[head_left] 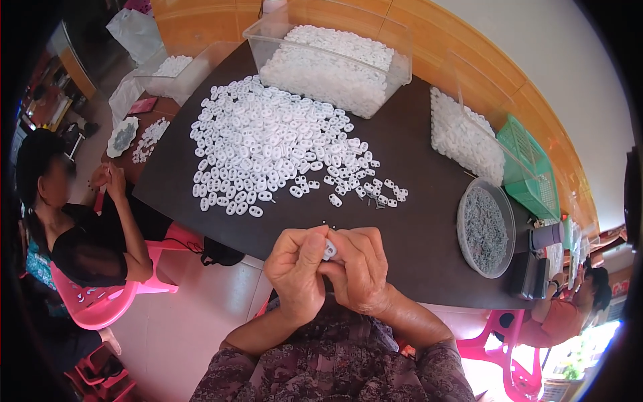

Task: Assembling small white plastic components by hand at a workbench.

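Note:
Just over the near edge of the dark table, both my hands come together around a small white oval plastic piece with holes (329,250). My left hand (295,271) grips it between thumb and curled fingers. From the other side my right hand (358,268) pinches the same piece, its fingers folded. Most of the piece is hidden by my fingers. Beyond my hands spreads a big heap of white oval two-holed pieces (264,130). Right of the heap, a few small grey screws (370,198) lie beside several loose white pieces (388,193).
A clear bin (402,67) of white pieces stands at the back, with another batch of white parts (465,130) to its right. Beside a green basket (529,161) sits a round tub (512,248) of grey screws. Co-workers sit left (87,228) and far right (566,308).

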A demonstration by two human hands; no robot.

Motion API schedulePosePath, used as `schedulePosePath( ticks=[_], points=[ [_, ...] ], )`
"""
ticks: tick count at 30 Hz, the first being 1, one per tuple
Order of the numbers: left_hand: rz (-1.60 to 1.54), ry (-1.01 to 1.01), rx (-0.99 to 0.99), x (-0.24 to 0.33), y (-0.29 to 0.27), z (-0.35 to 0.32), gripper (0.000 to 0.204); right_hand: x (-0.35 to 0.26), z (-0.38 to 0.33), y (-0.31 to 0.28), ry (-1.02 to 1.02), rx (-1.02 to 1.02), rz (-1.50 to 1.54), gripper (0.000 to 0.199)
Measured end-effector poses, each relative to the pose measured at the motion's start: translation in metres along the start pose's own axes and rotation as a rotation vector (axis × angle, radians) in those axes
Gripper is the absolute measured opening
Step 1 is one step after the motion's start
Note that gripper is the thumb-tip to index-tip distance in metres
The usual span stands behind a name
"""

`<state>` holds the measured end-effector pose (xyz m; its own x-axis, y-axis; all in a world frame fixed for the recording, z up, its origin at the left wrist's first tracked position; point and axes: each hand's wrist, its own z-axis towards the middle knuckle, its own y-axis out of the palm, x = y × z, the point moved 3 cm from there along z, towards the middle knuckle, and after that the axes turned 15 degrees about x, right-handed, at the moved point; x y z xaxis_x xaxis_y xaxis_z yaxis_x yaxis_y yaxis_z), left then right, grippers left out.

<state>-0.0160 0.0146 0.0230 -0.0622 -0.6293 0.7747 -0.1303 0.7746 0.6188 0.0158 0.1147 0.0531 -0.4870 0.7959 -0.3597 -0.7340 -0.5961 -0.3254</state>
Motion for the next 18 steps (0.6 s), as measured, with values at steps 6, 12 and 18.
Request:
schedulePosePath(
  ticks=[6, 12, 18],
  points=[
    [-0.048, 0.049, -0.149, 0.000, -0.004, -0.002, 0.025, -0.002, 0.005, -0.011, 0.036, -0.010, 0.034, 0.037],
    [-0.071, 0.126, -0.187, -0.006, -0.008, -0.002, 0.024, -0.002, 0.001, -0.010, 0.136, -0.018, 0.085, 0.033],
    [0.023, 0.270, -0.179, -0.012, -0.009, -0.002, 0.025, -0.005, -0.005, -0.006, 0.162, 0.054, 0.095, 0.032]
  ],
)
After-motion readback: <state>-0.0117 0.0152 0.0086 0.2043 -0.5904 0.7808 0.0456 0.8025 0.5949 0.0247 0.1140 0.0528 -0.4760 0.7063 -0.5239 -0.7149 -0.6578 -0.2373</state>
